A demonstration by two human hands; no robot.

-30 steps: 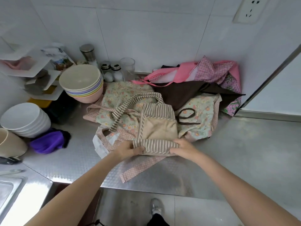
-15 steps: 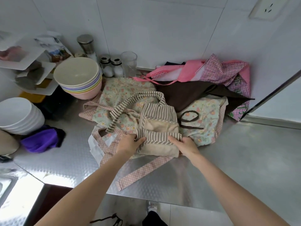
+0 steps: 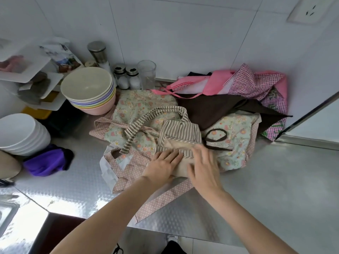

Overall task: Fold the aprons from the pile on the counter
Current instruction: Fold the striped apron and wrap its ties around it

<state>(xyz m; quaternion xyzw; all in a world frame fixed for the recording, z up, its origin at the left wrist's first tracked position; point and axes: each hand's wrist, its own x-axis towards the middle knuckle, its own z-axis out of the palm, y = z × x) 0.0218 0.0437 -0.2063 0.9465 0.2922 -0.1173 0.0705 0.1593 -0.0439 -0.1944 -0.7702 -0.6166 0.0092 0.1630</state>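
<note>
- The striped-and-beige apron (image 3: 178, 138) lies folded at the centre of the steel counter (image 3: 275, 180), on top of a floral apron (image 3: 139, 114); its striped neck strap loops out toward 10 o'clock.
- The left hand (image 3: 163, 166) lies flat on the fold's near edge, fingers straight, pressing, gripping nothing.
- The right hand (image 3: 203, 167), blurred, rests spread on the beige cloth at the left hand's 3 o'clock, fingers extended, holding nothing.
- At 1 o'clock, the unfolded pile: a brown apron (image 3: 211, 109) under a pink checked apron (image 3: 256, 83).
- At 10 o'clock stands a stack of pastel bowls (image 3: 89, 92); at 9 o'clock, white bowls (image 3: 23, 134) and a purple cloth (image 3: 45, 162).
</note>
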